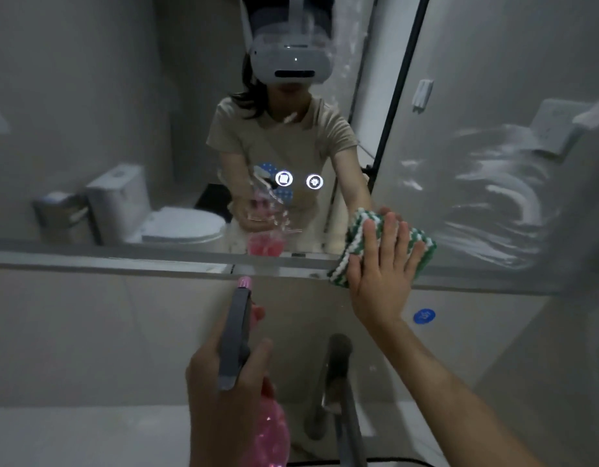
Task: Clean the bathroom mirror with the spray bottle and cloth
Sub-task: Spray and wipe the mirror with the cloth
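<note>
Spreading across the upper part of the view, the mirror (123, 129) hung on a pale tiled wall (106, 332), with its lower edge running along a narrow ledge. White soapy streaks (486, 203) swept over the glass at the right. In the reflection stood a white toilet (156, 214) and a person in a beige shirt wearing a headset, and a dark vertical frame (399, 96) crossed the glass. Below, a grey tap (342, 382) rose from a pale surface (72, 436) at the bottom of the view, and a round blue sticker (424, 316) sat on the wall to the right of the tap.

The right hand (382, 274) lay flat with its fingers straight and spread, pressing the green and white cloth (358, 237) against the lower edge of the mirror; the cloth showed above and to the left of the fingers, and some of it was hidden under the palm. The left hand (220, 392) was curled round the spray bottle (237, 335), gripping its grey head, with the pink nozzle pointing up at the mirror and the pink body hanging below the fingers. The bottle was held to the left of the cloth and lower, apart from it, just left of the tap.
</note>
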Tool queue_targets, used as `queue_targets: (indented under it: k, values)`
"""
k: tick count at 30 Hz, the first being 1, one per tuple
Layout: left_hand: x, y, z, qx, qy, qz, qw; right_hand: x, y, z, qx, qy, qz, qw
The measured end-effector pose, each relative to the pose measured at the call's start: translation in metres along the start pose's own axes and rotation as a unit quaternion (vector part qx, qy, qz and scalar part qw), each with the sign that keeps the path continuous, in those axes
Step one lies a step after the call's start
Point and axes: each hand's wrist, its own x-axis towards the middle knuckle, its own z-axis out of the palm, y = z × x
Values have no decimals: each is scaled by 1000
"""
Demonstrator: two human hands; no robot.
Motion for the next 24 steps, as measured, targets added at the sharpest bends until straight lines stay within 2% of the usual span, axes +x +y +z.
queue_targets:
  k: [3, 5, 9, 14, 19, 22, 24]
  values:
    - [12, -14, -14, -9, 10, -40, 999, 3, -44, 9, 29, 17, 131, 991]
    - [17, -14, -27, -23, 34, -38, 998, 8, -77, 17, 42, 32, 131, 990]
    - [25, -9, -56, -61, 27, 10, 998, 19, -151, 28, 21, 39, 75, 996]
    - [30, -10, -81, 0, 51, 39, 998, 22, -200, 32, 51, 9, -63, 997]
    - [25, 8, -78, 31, 51, 56, 997, 32, -191, 28, 19, 16, -192, 981]
    - [22, 18, -66, 37, 50, 63, 996, 42, -159, 19, 27, 13, -291, 956]
    - [16, 24, -53, 40, 47, 70, 996, 42, -126, 14, 19, 21, -305, 952]
